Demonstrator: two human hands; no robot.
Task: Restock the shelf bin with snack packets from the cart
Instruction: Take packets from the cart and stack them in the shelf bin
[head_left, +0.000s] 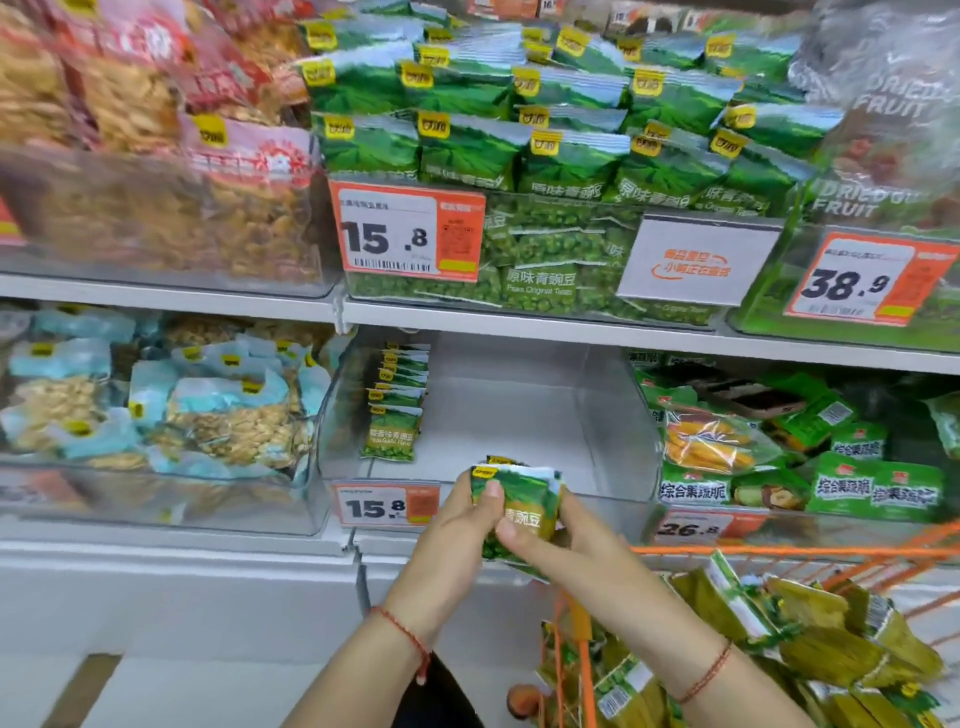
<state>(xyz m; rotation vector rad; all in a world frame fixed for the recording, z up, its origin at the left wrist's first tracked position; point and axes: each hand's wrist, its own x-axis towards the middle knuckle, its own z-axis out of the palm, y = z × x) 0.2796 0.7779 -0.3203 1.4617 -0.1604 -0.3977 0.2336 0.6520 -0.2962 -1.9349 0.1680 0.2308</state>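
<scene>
Clear plastic shelf bin (613, 415), one row of packets at its left wall; orange wire cart (831, 551) lower right; small stack of green snack packets (519, 499) gripped before the bin by left hand (457, 525) and right hand (561, 545).

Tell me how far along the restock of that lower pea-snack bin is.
Early stage. Done: one row of packets stands along the left wall of the clear bin; the rest of its floor is bare. In hand: the left hand and right hand together grip a small stack of packets just in front of the bin. Left: many packets still lie in the orange cart.
</scene>
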